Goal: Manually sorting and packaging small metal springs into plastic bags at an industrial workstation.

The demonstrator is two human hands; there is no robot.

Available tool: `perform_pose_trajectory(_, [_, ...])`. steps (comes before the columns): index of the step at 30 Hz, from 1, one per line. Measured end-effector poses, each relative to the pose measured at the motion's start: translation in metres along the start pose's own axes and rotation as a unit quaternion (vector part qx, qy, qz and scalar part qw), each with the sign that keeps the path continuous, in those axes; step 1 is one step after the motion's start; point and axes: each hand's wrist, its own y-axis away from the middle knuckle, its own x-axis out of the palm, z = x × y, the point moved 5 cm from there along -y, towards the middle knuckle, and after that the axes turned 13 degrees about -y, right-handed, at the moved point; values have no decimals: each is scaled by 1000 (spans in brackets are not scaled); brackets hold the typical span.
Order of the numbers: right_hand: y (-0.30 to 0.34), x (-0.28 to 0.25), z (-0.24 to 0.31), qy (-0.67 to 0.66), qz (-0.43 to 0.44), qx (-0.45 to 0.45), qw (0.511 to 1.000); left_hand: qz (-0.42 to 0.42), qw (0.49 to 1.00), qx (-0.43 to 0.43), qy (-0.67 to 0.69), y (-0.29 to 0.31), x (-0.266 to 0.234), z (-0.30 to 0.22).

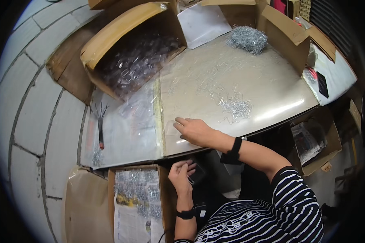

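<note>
My right hand [196, 132] reaches over the table's near edge, palm down, fingers bent. At its fingertips is the faint outline of a clear plastic piece [172, 129], which it seems to grip. Below the table edge, my left hand [181, 174] is half curled, with thumb and fingers close together; whatever lies in it is too small to make out. A loose patch of thin metal wire hooks [236, 107] lies on the tabletop beyond my right hand. Farther back sits a dense heap of the same hooks [247, 39].
A tipped cardboard box [127, 30] spills clear plastic pieces [140, 60] at the back left. A dark-handled tool with splayed wires [101, 131] lies on the left sheet. A box [163, 198] with bundled hooks stands below, near my left arm. A black phone [322, 84] lies at right.
</note>
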Motion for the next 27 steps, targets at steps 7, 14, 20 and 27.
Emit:
perform_pose_trajectory(7, [120,-103,-100,99,-123,397,904,-59,976,117,-176,18,-31,45])
perform_pose_trajectory(14, [80,-43,-100,107,82,207,969,350,900,-103,-240,83,13,87])
perform_pose_trajectory(20, [119,-98,-116,-258,-46,281,923,363,901,-211,-110,83,-12,104])
perform_pose_trajectory(27, [95,-44,-66,45,2,170,984,292,915,-264,-86,46,37,152])
